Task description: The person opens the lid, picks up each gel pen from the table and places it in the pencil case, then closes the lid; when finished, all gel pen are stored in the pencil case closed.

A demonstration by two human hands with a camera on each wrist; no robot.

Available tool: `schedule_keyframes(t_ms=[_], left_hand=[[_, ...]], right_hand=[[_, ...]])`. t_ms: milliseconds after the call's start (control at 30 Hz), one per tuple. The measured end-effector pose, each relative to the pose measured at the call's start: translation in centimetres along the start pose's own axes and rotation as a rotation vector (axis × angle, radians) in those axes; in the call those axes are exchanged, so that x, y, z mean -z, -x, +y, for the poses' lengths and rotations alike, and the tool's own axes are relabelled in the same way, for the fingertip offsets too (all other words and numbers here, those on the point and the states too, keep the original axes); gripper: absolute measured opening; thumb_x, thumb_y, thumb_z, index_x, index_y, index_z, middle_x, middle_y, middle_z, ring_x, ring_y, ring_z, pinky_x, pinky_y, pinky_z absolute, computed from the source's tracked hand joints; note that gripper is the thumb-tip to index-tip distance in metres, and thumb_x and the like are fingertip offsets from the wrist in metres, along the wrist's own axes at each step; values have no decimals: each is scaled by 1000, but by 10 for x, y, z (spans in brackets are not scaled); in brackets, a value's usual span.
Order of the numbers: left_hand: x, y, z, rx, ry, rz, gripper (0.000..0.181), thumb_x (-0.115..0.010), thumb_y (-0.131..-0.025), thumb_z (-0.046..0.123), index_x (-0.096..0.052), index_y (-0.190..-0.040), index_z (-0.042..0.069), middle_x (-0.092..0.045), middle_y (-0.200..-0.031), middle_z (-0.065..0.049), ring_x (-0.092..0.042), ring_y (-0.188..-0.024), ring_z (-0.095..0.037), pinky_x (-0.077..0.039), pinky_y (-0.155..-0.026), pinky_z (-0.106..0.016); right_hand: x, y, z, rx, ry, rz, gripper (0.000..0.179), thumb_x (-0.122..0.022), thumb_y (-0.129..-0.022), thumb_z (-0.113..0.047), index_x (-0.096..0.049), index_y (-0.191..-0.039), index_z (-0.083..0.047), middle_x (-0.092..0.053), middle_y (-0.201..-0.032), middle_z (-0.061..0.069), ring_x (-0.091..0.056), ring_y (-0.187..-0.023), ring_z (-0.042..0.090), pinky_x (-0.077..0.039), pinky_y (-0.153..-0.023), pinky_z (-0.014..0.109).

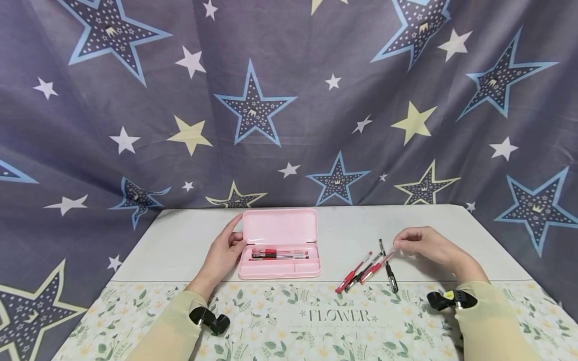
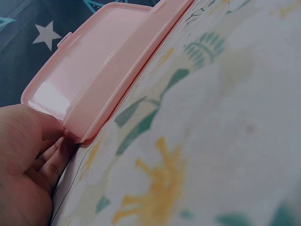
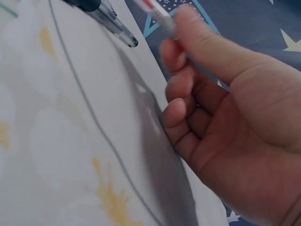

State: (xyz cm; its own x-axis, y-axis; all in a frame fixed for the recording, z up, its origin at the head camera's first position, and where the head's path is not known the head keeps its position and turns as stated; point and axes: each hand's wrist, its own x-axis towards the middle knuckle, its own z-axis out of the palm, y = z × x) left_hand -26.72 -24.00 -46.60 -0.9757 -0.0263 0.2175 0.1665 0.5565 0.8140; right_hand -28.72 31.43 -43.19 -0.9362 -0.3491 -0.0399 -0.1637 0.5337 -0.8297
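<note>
An open pink pencil case (image 1: 280, 275) stands with its lid (image 1: 280, 226) raised at the back. Several red and black pens (image 1: 280, 254) lie inside its rear compartment. My left hand (image 1: 222, 256) holds the case by its left end, the index finger reaching up along the lid; in the left wrist view the thumb is at the case's corner. To the right, my right hand (image 1: 426, 246) pinches the clear upper end of a red pen (image 1: 375, 268) between thumb and fingertips. That pen slants down-left among a second red pen (image 1: 353, 273) and two black pens, one nearer the hand (image 1: 390, 277).
A floral cloth printed "FLOWER" (image 1: 338, 315) covers the near half of the white table (image 1: 194, 225). Behind the table hangs a grey curtain (image 1: 289, 125) with stars. Both wrists wear black cameras.
</note>
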Motion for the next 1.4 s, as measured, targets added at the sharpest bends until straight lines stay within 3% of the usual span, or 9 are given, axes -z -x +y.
schedule_keyframes(t_ms=[267,400,500,700,867,1100,1400], left_hand=[[1,-1,1,2,6,-3,76,-67,-108,3,-35,-175,23,-77,-115,-9,-67,-102,-20,-53,-93,-34],[2,-1,2,-2,3,-8,76,-67,-108,3,-35,-175,22,-77,-116,-10,-67,-103,-20,-53,-93,-33],[2,-1,2,-1,3,-10,76,-67,-108,3,-35,-175,22,-77,-116,-10,-67,-103,-20,-53,-92,-32],[2,0,2,-3,-3,-7,77,-67,-108,3,-35,-175,22,-76,-115,-10,-67,-102,-20,-53,-93,-32],[2,0,3,-11,-2,-6,76,-66,-108,2,-35,-175,21,-76,-114,-10,-67,-101,-20,-52,-91,-31],[2,1,4,-9,-3,-5,76,-66,-108,2,-35,-175,22,-76,-114,-10,-66,-102,-20,-52,-92,-31],[2,2,4,-1,-3,-7,76,-66,-108,3,-35,-175,22,-76,-114,-9,-66,-102,-20,-52,-95,-36]], right_hand=[[3,-1,7,21,-90,76,27,-67,-112,-21,-74,-110,6,-65,-81,0,-56,-72,16,-47,-65,32],[5,2,5,24,-248,97,26,-67,-113,-19,-74,-111,6,-65,-80,-6,-56,-71,10,-45,-63,27],[5,1,3,29,-377,84,21,-65,-114,-17,-76,-110,1,-68,-84,-8,-57,-74,7,-49,-66,23],[-1,-5,-5,76,-487,67,19,-62,-115,-13,-78,-106,-9,-70,-88,-6,-59,-78,7,-53,-72,23],[-13,-11,-22,93,-474,55,18,-62,-115,-16,-76,-109,-5,-71,-91,-5,-61,-81,9,-56,-79,26],[-29,-16,-52,114,-322,88,31,-67,-113,-25,-71,-114,5,-68,-89,-2,-63,-90,19,-52,-94,29],[-47,-19,-89,125,-276,99,32,-69,-112,-22,-72,-121,9,-79,-98,-1,-63,-92,16,-51,-89,31]])
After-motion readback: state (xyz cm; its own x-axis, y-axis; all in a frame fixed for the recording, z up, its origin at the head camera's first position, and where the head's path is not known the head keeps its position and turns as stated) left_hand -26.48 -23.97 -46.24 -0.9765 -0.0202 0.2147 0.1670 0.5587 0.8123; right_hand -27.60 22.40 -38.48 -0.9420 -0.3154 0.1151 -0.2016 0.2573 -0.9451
